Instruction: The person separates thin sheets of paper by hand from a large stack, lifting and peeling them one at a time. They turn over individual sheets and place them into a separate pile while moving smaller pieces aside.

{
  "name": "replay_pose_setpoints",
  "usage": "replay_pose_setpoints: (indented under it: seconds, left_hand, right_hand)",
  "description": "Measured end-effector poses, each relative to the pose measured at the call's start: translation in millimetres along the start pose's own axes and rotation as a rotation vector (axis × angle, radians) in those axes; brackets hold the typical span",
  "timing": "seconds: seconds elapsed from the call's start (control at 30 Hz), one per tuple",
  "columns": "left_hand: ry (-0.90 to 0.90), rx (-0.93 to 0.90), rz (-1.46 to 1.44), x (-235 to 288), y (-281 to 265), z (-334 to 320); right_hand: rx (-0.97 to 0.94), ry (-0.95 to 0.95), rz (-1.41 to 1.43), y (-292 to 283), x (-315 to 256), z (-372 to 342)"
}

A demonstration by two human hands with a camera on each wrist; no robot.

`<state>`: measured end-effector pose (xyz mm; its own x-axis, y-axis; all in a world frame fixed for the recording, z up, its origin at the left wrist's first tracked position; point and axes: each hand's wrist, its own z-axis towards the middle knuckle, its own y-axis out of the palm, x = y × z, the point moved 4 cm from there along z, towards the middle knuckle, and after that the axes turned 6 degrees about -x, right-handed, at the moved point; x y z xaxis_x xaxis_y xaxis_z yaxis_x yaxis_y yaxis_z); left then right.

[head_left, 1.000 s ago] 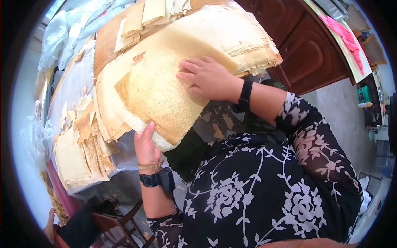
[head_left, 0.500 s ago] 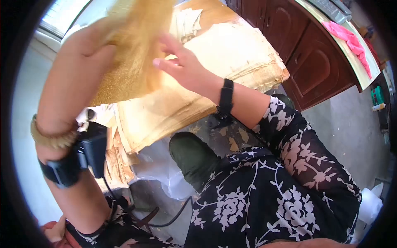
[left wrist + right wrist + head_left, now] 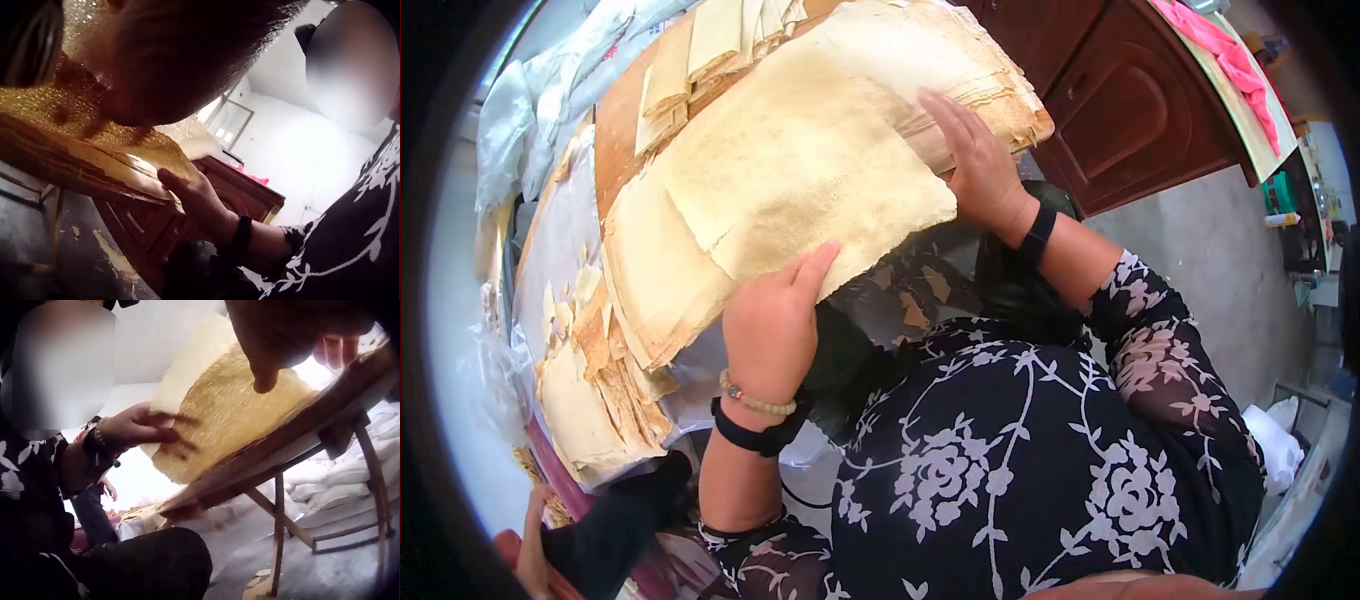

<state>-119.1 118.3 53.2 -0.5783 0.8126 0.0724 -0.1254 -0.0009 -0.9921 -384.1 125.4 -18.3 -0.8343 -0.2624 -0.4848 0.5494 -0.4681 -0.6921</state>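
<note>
A thin, pale yellow pancake sheet (image 3: 810, 175) with ragged edges lies over a stack of similar sheets (image 3: 650, 290). My left hand (image 3: 775, 315) pinches its near edge, thumb on top and fingers underneath. In the right wrist view, that left hand (image 3: 137, 428) reaches behind the golden sheet (image 3: 231, 406), its finger shadows showing through. My right hand (image 3: 980, 170) is beside the sheet's right corner, fingers extended over the stack. The left wrist view shows the right hand (image 3: 200, 194) with its thumb close to the sheet's edge.
Another thick stack (image 3: 990, 80) stands at the far right. Folded sheets (image 3: 710, 45) lie on the wooden board (image 3: 620, 110), and torn pieces (image 3: 590, 330) are on the left. Plastic bags (image 3: 510, 130) hang at the left edge. A dark red cabinet (image 3: 1140, 120) stands at the right; another person (image 3: 600, 540) is lower left.
My left hand raised a sheet toward the far left, then came down and back with it onto the stack. The right hand left the sheet's surface and moved right, past its edge.
</note>
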Motion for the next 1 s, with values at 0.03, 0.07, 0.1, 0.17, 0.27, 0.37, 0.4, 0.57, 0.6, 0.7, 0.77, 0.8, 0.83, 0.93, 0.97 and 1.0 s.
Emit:
replay_pose_setpoints:
  seconds: [0.03,0.07,0.1,0.17,0.27,0.37,0.4,0.57,0.6,0.7,0.77,0.8,0.83,0.93,0.97,1.0]
  left_hand:
    - [-0.002,-0.036,-0.065,-3,-4,-1]
    - [-0.013,-0.033,-0.061,-8,-12,-1]
    - [-0.002,-0.094,-0.062,-13,-20,0]
    - [0.004,-0.161,-0.061,-23,-30,4]
    - [-0.05,-0.321,-0.257,-44,-41,14]
    - [-0.112,-0.284,-0.856,-75,-46,-4]
    - [-0.189,-0.372,-1.137,-92,-52,-14]
    - [-0.449,0.278,-1.503,-133,16,-60]
    - [-0.511,0.225,-1.316,-132,26,-61]
    - [-0.523,0.446,-1.181,-119,46,-36]
    - [-0.783,0.501,-0.892,-123,44,-24]
    - [-0.833,0.482,-0.795,-124,46,-18]
    - [-0.831,0.486,-0.795,-128,50,-14]
    - [-0.814,0.424,-0.556,-134,51,-4]
    - [-0.827,0.386,-0.531,-136,51,-2]
    - [-0.841,0.345,-0.505,-137,52,-1]
  right_hand:
    - [0.002,-0.067,0.001,0,1,8]
    - [-0.003,-0.222,-0.043,1,0,16]
    - [-0.004,-0.232,-0.035,-1,2,26]
    - [-0.289,-0.552,0.029,4,-11,36]
    - [-0.496,-0.345,0.355,27,0,38]
    - [-0.63,-0.121,0.504,33,2,37]
    - [-0.603,0.058,0.658,36,4,36]
    - [-0.539,0.394,0.835,44,1,44]
    - [-0.543,0.39,0.832,49,1,48]
    - [-0.562,0.598,0.716,61,14,55]
    - [-0.492,0.553,0.475,62,15,62]
    - [-0.49,0.547,0.473,61,7,65]
    - [-0.467,0.52,0.237,54,-5,69]
    - [-0.416,0.474,-0.048,55,-10,74]
    - [-0.395,0.457,-0.095,57,-9,75]
    - [-0.396,0.458,-0.095,59,-11,73]
